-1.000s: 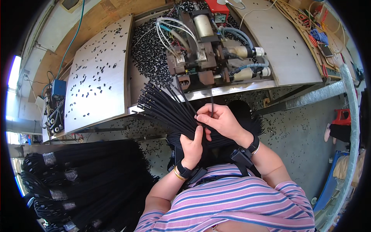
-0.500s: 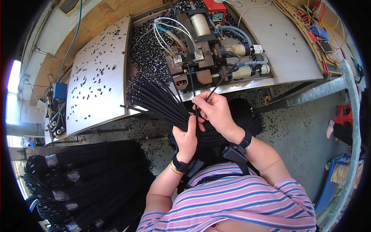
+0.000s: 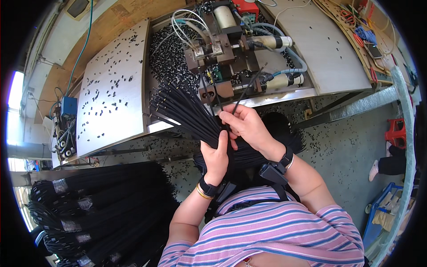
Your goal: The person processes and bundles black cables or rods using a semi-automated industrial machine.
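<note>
A bundle of black cables (image 3: 184,109) sits in front of the machine (image 3: 226,55), its ends fanned up and leftward across the bench's front edge (image 3: 284,97) in this view; whether it touches that edge I cannot tell. The left hand (image 3: 215,161) is wrapped around its lower part, thumb lying along the top. Just beside it, the right hand (image 3: 249,127) has thumb and forefinger pinched on a thin cable (image 3: 215,91) running up to the machine's front; a second cable (image 3: 249,89) slants up to the right from behind those fingers.

Both hands are on the wearer's side of the edge, with little space between them. More room lies rightward, over floor (image 3: 342,147) reaching to a grey pole (image 3: 407,129). Leftward, a cable pile (image 3: 111,204) fills the lower corner.
</note>
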A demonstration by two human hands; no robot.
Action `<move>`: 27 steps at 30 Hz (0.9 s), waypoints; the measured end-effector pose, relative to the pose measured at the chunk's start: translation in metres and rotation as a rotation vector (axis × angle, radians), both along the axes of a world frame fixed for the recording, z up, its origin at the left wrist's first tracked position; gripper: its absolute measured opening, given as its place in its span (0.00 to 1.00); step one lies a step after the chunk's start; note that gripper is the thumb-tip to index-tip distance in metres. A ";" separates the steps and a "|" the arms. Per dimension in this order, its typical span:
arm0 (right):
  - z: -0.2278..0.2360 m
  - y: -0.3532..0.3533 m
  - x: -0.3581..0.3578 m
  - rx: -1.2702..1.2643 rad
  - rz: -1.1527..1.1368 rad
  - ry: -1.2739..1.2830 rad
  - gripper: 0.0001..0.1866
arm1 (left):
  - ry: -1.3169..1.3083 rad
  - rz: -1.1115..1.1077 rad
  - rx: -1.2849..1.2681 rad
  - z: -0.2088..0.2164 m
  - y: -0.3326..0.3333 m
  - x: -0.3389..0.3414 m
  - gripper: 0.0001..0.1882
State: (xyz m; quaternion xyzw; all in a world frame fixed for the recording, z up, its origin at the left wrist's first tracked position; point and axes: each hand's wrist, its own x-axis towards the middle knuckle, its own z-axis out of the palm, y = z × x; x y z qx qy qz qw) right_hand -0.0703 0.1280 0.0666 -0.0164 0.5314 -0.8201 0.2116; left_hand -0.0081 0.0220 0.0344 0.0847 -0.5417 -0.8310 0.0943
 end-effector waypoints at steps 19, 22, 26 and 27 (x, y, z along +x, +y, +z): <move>-0.010 0.008 0.006 0.151 -0.049 0.092 0.10 | -0.051 -0.008 -0.061 0.003 0.015 0.013 0.09; -0.009 0.007 0.005 0.149 -0.034 0.084 0.10 | -0.049 -0.030 -0.012 0.003 0.013 0.013 0.09; -0.009 0.008 0.002 0.145 -0.028 0.082 0.09 | -0.052 -0.043 0.008 -0.002 0.011 0.011 0.08; -0.009 0.009 0.001 0.145 -0.027 0.081 0.09 | -0.065 -0.042 -0.005 -0.003 0.011 0.011 0.08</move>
